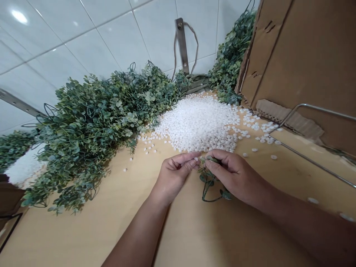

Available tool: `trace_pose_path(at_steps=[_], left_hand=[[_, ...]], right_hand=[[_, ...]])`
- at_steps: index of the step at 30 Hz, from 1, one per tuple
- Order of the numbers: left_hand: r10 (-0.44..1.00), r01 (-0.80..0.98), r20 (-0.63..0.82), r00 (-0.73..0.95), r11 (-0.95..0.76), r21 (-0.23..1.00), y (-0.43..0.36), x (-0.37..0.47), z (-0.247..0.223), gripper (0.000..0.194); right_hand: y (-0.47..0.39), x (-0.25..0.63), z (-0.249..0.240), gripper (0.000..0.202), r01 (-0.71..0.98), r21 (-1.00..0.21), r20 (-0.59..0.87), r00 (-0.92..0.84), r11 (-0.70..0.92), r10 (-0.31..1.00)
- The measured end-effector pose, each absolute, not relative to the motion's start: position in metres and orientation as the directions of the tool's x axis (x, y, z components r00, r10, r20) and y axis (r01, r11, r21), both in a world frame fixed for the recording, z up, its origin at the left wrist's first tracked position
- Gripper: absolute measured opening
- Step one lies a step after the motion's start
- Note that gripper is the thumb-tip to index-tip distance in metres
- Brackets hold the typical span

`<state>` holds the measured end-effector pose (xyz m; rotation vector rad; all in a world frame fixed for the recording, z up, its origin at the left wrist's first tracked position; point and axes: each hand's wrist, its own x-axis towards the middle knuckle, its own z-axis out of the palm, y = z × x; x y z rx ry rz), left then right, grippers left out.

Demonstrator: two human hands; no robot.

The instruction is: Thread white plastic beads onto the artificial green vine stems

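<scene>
Between the thumb and fingers of my left hand [178,168] is a small white plastic cap [196,159]. My right hand [229,168] pinches an artificial leaf sprig [207,180] with small green leaves, its curved stem hanging below the fingers. The fingertips of both hands almost meet, with the cap close to the sprig's end; whether the two touch, I cannot tell. Just beyond my hands lies a large heap of white plastic caps [198,120], some scattered over the wooden table [128,230].
A long pile of artificial greenery [105,115] runs along the tiled wall at left, with more greenery [233,52] at back right. A cardboard box [306,63] and a bent metal wire [314,157] stand at right. Another white heap [25,167] lies far left.
</scene>
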<state>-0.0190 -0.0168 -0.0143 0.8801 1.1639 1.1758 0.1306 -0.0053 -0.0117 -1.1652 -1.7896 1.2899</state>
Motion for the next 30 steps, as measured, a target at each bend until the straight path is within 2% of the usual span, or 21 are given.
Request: trace_pose_path(at_steps=[6, 14, 30], left_hand=[[0.975, -0.213, -0.217, -0.041, 0.204, 0.956, -0.0162, -0.0189, -0.014, 0.018], [0.989, -0.207, -0.141, -0.036, 0.131, 0.969, -0.0151, -0.0192, -0.0137, 0.019], [0.989, -0.163, -0.138, -0.053, 0.128, 0.978, -0.0144, -0.0196, -0.0126, 0.017]], right_hand=[[-0.0032, 0.1297, -0.0155, 0.017, 0.287, -0.943, 0.043, -0.397, 0.169, 0.917], [-0.0019, 0.1302, -0.0188, 0.02, 0.269, -0.939, 0.09, -0.412, 0.216, 0.907], [-0.0043, 0.1299, -0.0188, 0.018, 0.283, -0.917, 0.152, -0.403, 0.282, 0.902]])
